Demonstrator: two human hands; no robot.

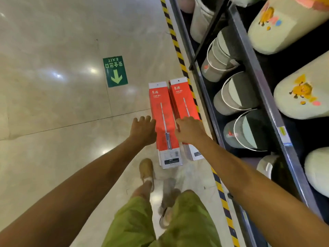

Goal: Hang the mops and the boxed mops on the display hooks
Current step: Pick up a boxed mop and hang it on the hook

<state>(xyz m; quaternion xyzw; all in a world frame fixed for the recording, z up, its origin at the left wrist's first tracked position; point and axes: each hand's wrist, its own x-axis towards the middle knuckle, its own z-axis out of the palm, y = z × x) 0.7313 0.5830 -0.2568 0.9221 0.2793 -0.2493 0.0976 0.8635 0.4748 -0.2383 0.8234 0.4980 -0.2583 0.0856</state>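
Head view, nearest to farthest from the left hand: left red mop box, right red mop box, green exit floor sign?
1. Left red cardboard mop box, beside the left hand.
2. Right red cardboard mop box, one over, shelf side.
3. Green exit floor sign, farther ahead, leftward.

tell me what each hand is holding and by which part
Cannot tell: the left hand reaches the left boxed mop, the right hand the right boxed mop, each at its left edge mid-length; grip unclear.
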